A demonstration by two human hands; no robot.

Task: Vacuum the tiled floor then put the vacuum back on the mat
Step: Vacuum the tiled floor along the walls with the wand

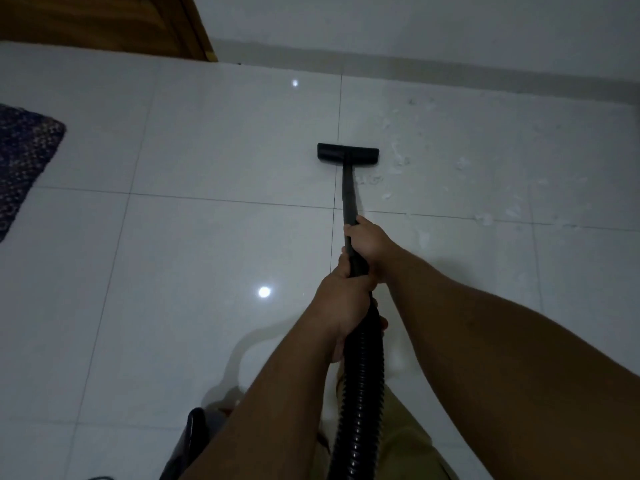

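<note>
Black wand (pixel 349 199) pointing straight ahead

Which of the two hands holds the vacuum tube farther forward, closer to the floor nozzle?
The right hand. It grips the grey rigid tube above the left hand, which holds the junction with the black ribbed hose.

Two hands (pixel 349 271), one vacuum (pixel 348 154), one mat (pixel 24 157)

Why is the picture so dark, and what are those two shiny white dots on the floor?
In the head view the room is dim, so the wand and hose look almost black. The dots are glare from lights bouncing off the glossy floor. The wide lens bends the wall edge.
</note>
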